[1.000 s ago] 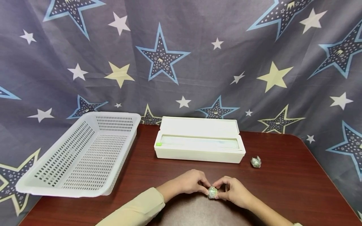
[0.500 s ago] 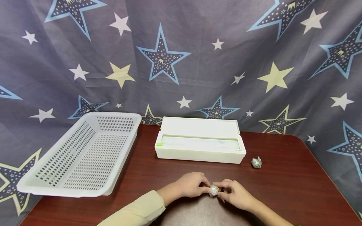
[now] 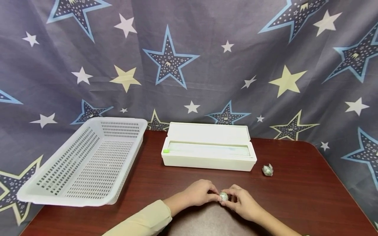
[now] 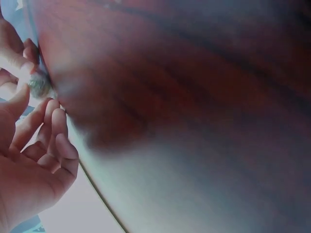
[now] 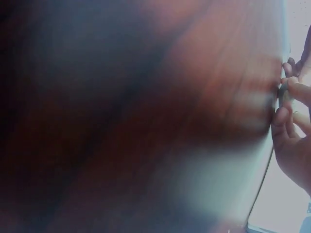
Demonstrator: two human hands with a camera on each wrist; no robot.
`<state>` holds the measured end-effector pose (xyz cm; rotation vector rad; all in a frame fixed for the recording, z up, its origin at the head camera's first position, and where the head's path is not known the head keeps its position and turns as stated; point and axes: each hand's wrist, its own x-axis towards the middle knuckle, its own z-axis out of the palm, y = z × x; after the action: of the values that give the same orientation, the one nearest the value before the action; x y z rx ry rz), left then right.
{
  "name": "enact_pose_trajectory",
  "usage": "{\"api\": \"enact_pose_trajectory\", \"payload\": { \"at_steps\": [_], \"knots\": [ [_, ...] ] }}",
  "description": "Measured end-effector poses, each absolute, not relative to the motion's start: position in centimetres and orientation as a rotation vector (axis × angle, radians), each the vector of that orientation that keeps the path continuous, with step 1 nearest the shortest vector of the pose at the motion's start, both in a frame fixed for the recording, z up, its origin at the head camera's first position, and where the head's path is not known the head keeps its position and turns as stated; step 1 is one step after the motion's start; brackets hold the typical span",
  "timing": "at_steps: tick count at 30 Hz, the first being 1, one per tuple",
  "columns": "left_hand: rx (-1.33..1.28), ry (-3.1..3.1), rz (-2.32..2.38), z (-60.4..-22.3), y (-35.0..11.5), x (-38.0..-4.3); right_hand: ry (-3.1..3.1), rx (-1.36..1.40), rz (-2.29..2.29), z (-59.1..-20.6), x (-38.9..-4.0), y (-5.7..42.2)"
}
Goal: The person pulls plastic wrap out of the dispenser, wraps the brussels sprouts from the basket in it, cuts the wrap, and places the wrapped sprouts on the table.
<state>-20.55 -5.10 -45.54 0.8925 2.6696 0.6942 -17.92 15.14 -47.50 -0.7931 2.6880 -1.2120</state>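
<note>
A small round greenish ball in shiny clear wrap [image 3: 223,196] is between my two hands, low over the table's front middle. From the left, my left hand [image 3: 200,192] pinches it between thumb and fingertips. My right hand [image 3: 243,204] holds its other side, also with thumb and fingers. In the left wrist view the wrapped ball [image 4: 40,86] shows at the far left, above my left hand [image 4: 36,165], whose other fingers are loosely curled. At the right edge of the right wrist view, my right hand [image 5: 294,150] covers most of the ball.
Behind the hands lies a white wrap dispenser [image 3: 209,163], lid raised, with a green slider [image 3: 166,151]. A second wrapped ball [image 3: 267,170] sits to its right. A white perforated basket [image 3: 113,193] stands at left on the brown table [image 3: 298,193]. A starry curtain [image 3: 206,82] hangs behind.
The wrapped ball and both hands have shifted slightly, the ball a little to the right and away from me. My right fingers have moved around the ball.
</note>
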Motion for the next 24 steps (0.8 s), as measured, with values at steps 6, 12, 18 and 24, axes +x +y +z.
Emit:
{"api": "enact_pose_trajectory", "payload": {
  "at_steps": [6, 12, 18, 24],
  "knots": [
    [0.826, 2.626, 0.785, -45.4, -5.3, -20.7, 2.656, -0.796, -1.222, -47.5, -18.0, 14.9],
    [0.852, 2.662, 0.762, -45.4, -5.3, -20.6, 2.683, -0.669, -1.243, -47.5, -18.2, 14.3],
    [0.775, 2.697, 0.83, -45.3, -5.3, -20.5, 2.752, -0.538, -1.253, -47.3, -18.3, 13.9],
    [0.641, 2.642, 0.905, -44.9, -5.2, -20.4, 2.714, -0.525, -1.255, -47.2, -18.5, 13.8]
  ]
}}
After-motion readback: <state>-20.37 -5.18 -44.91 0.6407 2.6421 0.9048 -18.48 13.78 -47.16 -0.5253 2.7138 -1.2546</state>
